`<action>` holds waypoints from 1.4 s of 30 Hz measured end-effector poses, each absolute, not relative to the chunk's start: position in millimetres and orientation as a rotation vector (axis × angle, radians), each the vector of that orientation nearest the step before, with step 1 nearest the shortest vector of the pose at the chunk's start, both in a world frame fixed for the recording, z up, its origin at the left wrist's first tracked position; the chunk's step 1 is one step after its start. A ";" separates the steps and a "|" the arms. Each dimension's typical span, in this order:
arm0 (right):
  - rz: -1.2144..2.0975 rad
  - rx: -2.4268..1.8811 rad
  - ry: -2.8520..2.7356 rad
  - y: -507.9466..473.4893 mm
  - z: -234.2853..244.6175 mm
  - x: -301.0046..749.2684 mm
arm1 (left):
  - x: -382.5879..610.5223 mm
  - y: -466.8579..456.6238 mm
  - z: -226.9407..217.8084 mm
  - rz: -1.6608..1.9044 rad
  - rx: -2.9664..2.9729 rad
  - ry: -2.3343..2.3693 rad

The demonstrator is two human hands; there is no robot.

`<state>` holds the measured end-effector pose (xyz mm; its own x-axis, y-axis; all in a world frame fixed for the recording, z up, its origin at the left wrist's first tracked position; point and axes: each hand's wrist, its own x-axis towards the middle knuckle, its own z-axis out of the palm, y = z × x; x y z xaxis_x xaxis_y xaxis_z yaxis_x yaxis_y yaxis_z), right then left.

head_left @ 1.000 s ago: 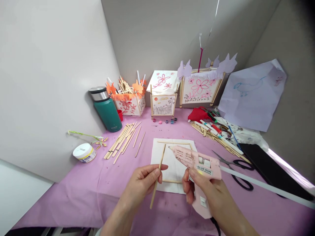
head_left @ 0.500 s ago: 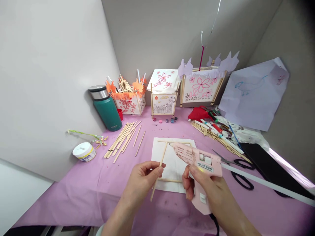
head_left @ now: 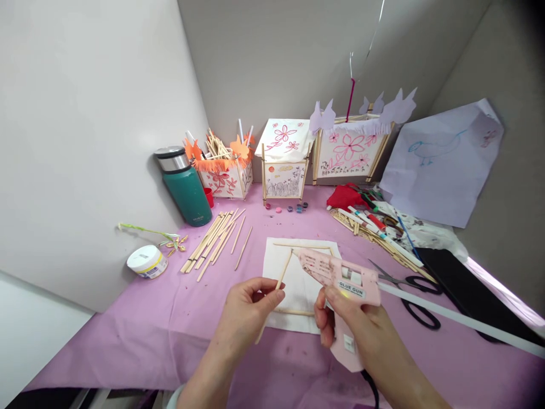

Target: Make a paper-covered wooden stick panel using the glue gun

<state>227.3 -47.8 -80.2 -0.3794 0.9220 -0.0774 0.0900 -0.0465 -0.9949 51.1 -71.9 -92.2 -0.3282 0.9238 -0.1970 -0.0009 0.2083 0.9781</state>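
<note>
a purple cloth (head_left: 140,346) covers the table in front of you, with plain grey walls around it. nearest you, your right hand (head_left: 355,318) is wrapped around the handle of the pink glue gun (head_left: 321,267), its fingers curled closed on the grip; a long white glue stick (head_left: 460,317) runs out of the back. your left hand (head_left: 251,307) pinches a thin wooden stick (head_left: 284,271) between thumb and fingers, tilted with its upper end at the nozzle; you cannot tell from here whether they touch. under both lies a white sheet (head_left: 302,289) with more sticks laid along its top, right and bottom edges. to the right of the gun are scissors (head_left: 402,282) with black handles and a flat black object (head_left: 455,289). on your left sit a white jar (head_left: 147,261), a wire flower (head_left: 175,244) and a group of loose sticks (head_left: 206,241). beyond, on the right, markers lie on a pile of wooden strips (head_left: 378,244) near a red cloth (head_left: 344,196). farther back stand a green bottle (head_left: 187,196), an orange-fringed box (head_left: 223,180), small paint pots (head_left: 290,208), two more decorated boxes (head_left: 284,180) and a bird drawing (head_left: 443,176).
</note>
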 end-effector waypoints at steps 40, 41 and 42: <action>1.836 -1.093 -1.644 -75.1 -92.9 231.1 | 36.9 -38.5 -75.8 1.697 0.618 1.137; 1.826 -1.090 -1.653 -75.4 -92.9 231.2 | 36.4 -38.2 -76.6 1.706 0.619 1.141; 1.821 -1.087 -1.659 -75.6 -93.0 231.2 | 36.0 -37.9 -77.4 1.715 0.617 1.145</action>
<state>231.2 -75.6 -93.0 -0.5907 0.7666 -0.2517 0.1792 -0.1795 -0.9673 36.0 -37.9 -77.4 -0.4217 0.9022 -0.0904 -0.4295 -0.1109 0.8963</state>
